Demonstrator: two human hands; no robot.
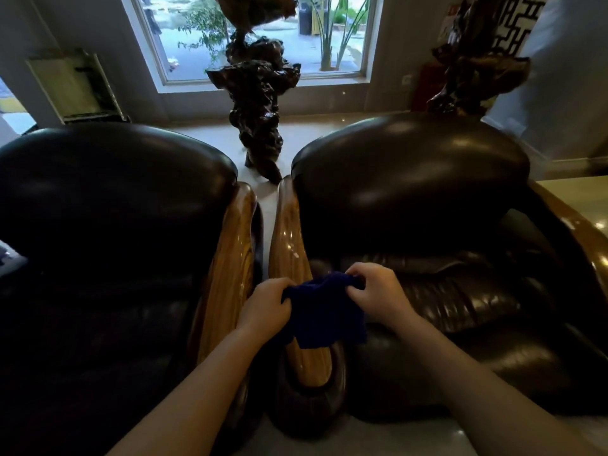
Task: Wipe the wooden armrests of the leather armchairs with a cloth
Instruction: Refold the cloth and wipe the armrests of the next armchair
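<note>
Two dark leather armchairs stand side by side, the left armchair [108,199] and the right armchair [414,179]. Between them run two glossy wooden armrests: the left chair's armrest [230,258] and the right chair's armrest [289,232]. A dark blue cloth [324,311] hangs over the right chair's armrest, stretched between both hands. My left hand [266,307] grips its left edge and my right hand [378,294] grips its upper right edge. The cloth hides the middle of that armrest.
A dark gnarled root sculpture [260,103] stands on the pale floor behind the gap between the chairs, in front of a window [184,37]. A second dark sculpture [473,60] stands at the back right. Another wooden armrest [572,225] shows at the far right.
</note>
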